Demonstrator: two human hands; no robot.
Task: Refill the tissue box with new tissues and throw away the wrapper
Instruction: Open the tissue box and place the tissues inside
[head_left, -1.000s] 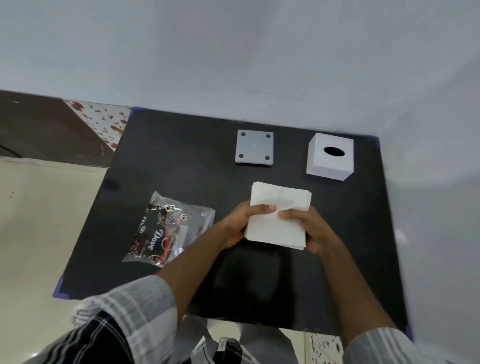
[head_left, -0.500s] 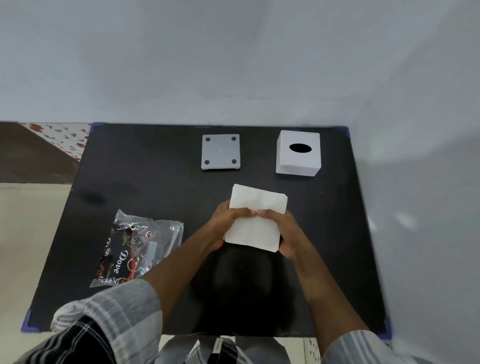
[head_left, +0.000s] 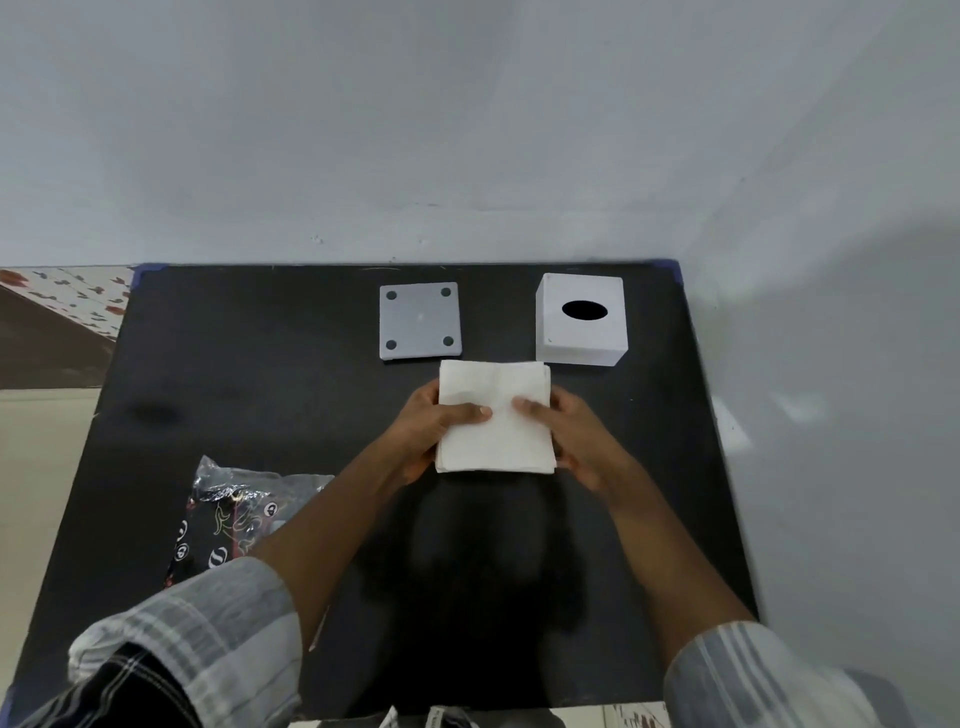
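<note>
A plain room, likely in a home: a black table (head_left: 234, 364) pushed into the corner of bare, pale grey walls (head_left: 467, 130), cream floor tiles (head_left: 36, 467) at left, and beyond them a strip of red-flecked patterned tile (head_left: 72, 301).

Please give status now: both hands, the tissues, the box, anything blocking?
Left hand and right hand both grip white tissue stack. White cube tissue box stands apart, grey base plate off. Crumpled plastic wrapper still on black table. Path clear.
</note>
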